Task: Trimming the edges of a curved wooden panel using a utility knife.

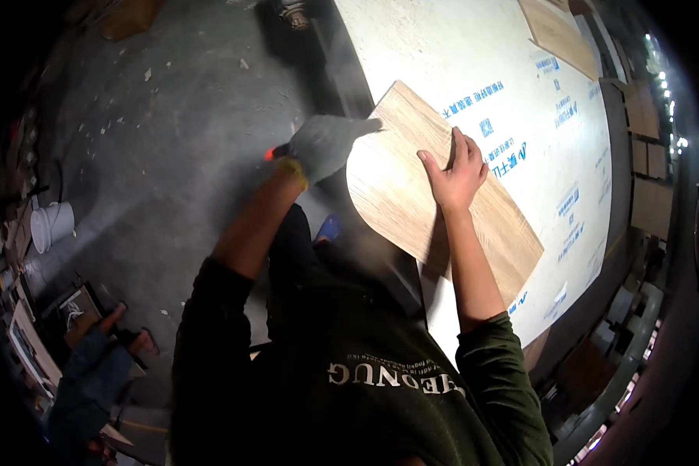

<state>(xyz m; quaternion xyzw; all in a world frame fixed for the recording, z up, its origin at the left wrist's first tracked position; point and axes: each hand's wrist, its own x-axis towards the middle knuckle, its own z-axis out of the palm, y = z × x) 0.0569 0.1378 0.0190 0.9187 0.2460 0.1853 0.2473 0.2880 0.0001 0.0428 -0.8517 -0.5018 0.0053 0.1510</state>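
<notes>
A wood-grain board [412, 171] with one rounded end lies on a white printed sheet, its curved end jutting past the sheet's left edge. My right hand [458, 175], bare, rests on the board's face with thumb and fingers spread. At the curved edge is my left hand [326, 144], in a grey glove with a yellowish cuff. Its fingers are closed around a tool whose black and red end [272, 154] sticks out behind the hand. The tool's kind is hidden by the glove. One gloved fingertip reaches the board's edge.
The white sheet with blue print [575, 155] covers the work surface. More wood-grain boards [559, 35] lie at its far right. On the left, a white bucket [52, 225] stands on the grey floor [163, 116]. Another person's legs [93, 365] show at lower left, and a foot [295, 17] at the top.
</notes>
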